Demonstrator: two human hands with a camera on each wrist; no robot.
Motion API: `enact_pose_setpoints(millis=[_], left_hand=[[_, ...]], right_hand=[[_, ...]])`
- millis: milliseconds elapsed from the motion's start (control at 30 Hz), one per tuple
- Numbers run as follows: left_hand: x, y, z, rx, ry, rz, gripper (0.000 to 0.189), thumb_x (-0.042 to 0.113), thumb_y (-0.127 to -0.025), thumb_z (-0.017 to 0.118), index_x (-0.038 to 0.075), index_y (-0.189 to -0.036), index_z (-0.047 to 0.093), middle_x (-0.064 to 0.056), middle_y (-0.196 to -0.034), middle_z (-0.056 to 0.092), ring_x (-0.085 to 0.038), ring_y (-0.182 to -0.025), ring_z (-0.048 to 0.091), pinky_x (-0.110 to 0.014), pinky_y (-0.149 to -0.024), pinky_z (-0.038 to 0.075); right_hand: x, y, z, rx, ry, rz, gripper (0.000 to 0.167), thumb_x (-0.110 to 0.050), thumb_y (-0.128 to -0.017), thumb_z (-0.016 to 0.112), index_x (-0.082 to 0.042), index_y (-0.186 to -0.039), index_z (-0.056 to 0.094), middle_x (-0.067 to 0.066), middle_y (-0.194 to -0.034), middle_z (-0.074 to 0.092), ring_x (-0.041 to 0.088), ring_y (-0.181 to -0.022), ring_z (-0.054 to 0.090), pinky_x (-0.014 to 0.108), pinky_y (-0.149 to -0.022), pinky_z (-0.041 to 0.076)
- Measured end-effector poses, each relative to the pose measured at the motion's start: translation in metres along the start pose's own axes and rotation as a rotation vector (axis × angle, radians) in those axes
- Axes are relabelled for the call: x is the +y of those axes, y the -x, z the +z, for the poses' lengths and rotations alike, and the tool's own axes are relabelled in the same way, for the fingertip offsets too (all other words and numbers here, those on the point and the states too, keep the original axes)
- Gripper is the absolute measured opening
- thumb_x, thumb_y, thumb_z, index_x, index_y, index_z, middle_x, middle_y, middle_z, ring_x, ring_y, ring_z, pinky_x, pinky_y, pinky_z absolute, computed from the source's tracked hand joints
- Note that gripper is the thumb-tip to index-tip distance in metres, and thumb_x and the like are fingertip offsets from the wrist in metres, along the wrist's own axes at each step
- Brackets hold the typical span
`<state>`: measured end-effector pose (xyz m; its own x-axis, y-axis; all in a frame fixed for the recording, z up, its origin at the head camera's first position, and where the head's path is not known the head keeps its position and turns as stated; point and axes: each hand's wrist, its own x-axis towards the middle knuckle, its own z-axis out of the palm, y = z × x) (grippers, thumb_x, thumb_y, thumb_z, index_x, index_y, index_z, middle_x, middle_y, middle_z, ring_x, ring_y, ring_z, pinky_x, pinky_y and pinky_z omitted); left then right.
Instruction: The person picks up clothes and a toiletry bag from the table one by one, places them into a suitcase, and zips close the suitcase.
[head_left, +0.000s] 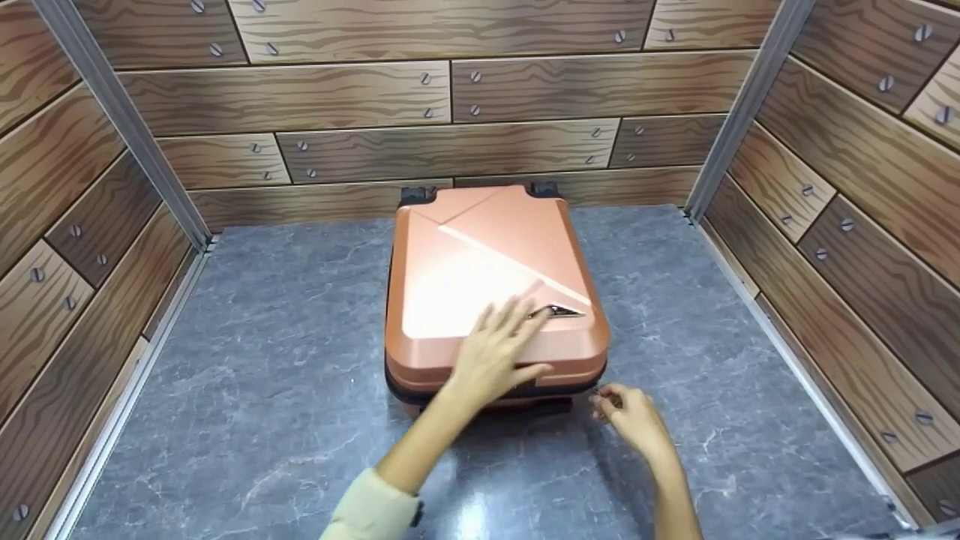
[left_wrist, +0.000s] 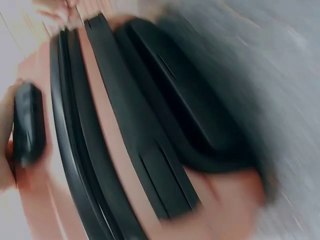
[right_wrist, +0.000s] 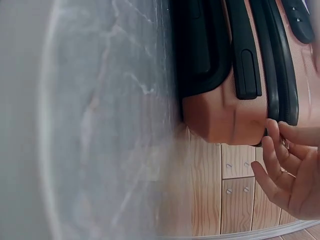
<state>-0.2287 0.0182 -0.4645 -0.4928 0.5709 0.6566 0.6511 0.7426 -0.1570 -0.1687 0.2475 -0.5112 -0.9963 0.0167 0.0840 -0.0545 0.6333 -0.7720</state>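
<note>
A rose-gold hard-shell suitcase [head_left: 487, 262] lies flat, its wheels toward the back wall. My left hand [head_left: 491, 356] rests on the near part of its lid, fingers spread beside a dark triangular badge [head_left: 556, 310]. At the near right corner, my right hand [head_left: 634, 420] pinches a small metal zipper pull [right_wrist: 284, 143] between thumb and forefinger, mostly hidden by the fingers. The black zipper band [right_wrist: 285, 75] runs along the side facing me. Below it, the left wrist view shows a black carry handle [left_wrist: 117, 100] and a black recessed panel [left_wrist: 180, 85].
The suitcase lies on a grey marbled floor [head_left: 285, 337]. Wood-patterned walls [head_left: 360, 90] stand at the back and both sides, with metal corner posts [head_left: 724, 127] and rails along the floor edges. Two black wheels [head_left: 414, 196] stick out at the suitcase's far end.
</note>
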Motion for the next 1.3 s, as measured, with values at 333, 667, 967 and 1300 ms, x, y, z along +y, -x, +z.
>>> enact_pose_setpoints(millis=[333,667,967,1300], left_hand=[[-0.023,0.025,-0.009,0.088,-0.013,-0.089,0.075,0.068,-0.077,0.050,0.014,-0.128,0.055,-0.008,-0.129,0.051,-0.033,-0.121,0.042,-0.049,-0.099,0.030],[-0.020,0.023,-0.008,0.074,-0.053,-0.117,0.074,0.069,-0.077,0.048,0.016,-0.127,0.056,-0.007,-0.130,0.051,-0.034,-0.121,0.043,-0.049,-0.099,0.030],[-0.019,0.022,-0.008,0.069,-0.055,-0.128,0.073,0.069,-0.077,0.049,0.017,-0.127,0.056,-0.007,-0.130,0.051,-0.034,-0.120,0.043,-0.049,-0.099,0.031],[-0.018,0.022,-0.009,0.065,-0.056,-0.132,0.073,0.070,-0.077,0.048,0.017,-0.127,0.056,-0.007,-0.130,0.051,-0.034,-0.120,0.043,-0.049,-0.099,0.030]], right_hand=[[-0.006,0.001,0.001,0.002,0.132,-0.038,0.017,-0.007,-0.087,0.058,-0.011,-0.071,0.059,-0.005,-0.058,0.053,0.012,-0.052,0.049,0.030,-0.050,0.039],[-0.008,0.004,0.001,-0.003,0.200,-0.087,0.019,-0.006,-0.090,0.055,-0.013,-0.072,0.052,-0.006,-0.058,0.050,0.013,-0.051,0.044,0.032,-0.050,0.037],[-0.010,0.007,0.003,-0.009,0.192,-0.132,0.020,-0.004,-0.088,0.057,-0.013,-0.071,0.052,-0.007,-0.056,0.050,0.012,-0.050,0.045,0.031,-0.050,0.038],[-0.017,0.011,0.009,0.022,0.221,-0.152,0.019,-0.005,-0.087,0.058,-0.013,-0.071,0.053,-0.009,-0.056,0.049,0.011,-0.050,0.046,0.033,-0.053,0.039]])
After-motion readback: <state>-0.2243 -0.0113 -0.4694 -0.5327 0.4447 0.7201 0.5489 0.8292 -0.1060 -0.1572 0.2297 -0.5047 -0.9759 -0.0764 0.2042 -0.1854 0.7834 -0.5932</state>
